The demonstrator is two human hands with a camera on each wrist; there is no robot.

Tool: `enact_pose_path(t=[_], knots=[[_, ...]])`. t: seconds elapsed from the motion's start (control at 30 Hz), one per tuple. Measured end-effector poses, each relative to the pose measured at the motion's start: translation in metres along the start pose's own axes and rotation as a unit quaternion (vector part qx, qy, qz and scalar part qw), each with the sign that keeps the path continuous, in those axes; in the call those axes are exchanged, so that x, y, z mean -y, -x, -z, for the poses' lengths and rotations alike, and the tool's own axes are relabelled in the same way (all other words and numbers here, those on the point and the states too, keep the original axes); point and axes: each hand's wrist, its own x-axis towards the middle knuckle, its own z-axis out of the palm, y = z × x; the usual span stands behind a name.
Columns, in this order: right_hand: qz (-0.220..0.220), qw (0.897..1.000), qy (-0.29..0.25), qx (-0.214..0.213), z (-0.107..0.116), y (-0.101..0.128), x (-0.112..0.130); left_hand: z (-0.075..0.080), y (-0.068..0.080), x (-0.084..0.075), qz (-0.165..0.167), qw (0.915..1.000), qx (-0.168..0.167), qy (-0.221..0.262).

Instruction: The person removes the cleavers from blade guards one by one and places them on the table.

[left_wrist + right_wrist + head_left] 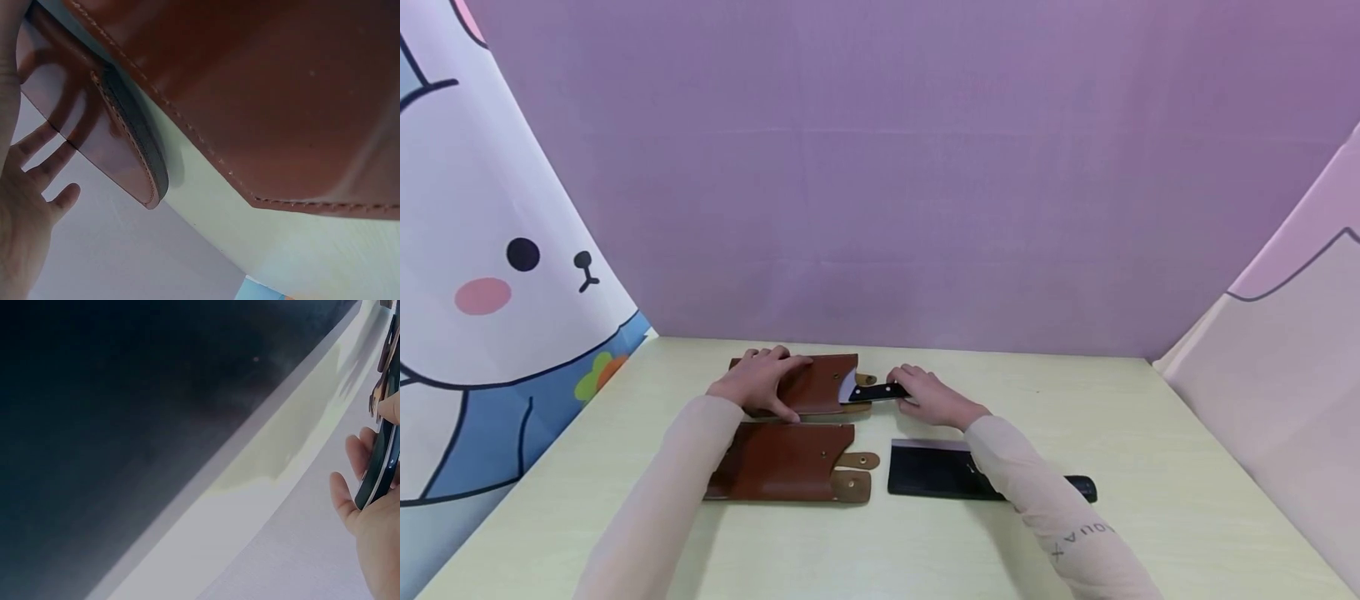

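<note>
A cleaver with a black handle [880, 392] sits with its blade mostly inside the far brown leather sheath [816, 383]; only a strip of pale blade shows at the mouth. My right hand [931, 397] grips the handle's end, also seen in the right wrist view, where fingers wrap the dark handle [380, 465]. Across the sheath's left part lies my left hand [760, 382], fingers spread, thumb near the lower edge. In the left wrist view, fingers of the left hand [31, 200] touch that glossy sheath [94, 125].
A second brown sheath [790, 462] with strap tabs lies nearer, below my left hand. Right of it rests a black-bladed cleaver [936, 468], partly under my right forearm, its handle [1082, 487] pointing right. A purple backdrop [910, 183] stands behind the pale table [1150, 433].
</note>
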Motion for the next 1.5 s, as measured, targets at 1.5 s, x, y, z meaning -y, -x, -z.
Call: enact_pose_path(t=[1.5], knots=[[-0.036, 0.999, -0.002, -0.04, 0.011, 0.009, 0.007, 0.012, 0.006, 0.001, -0.011, 0.9996, -0.02, -0.014]])
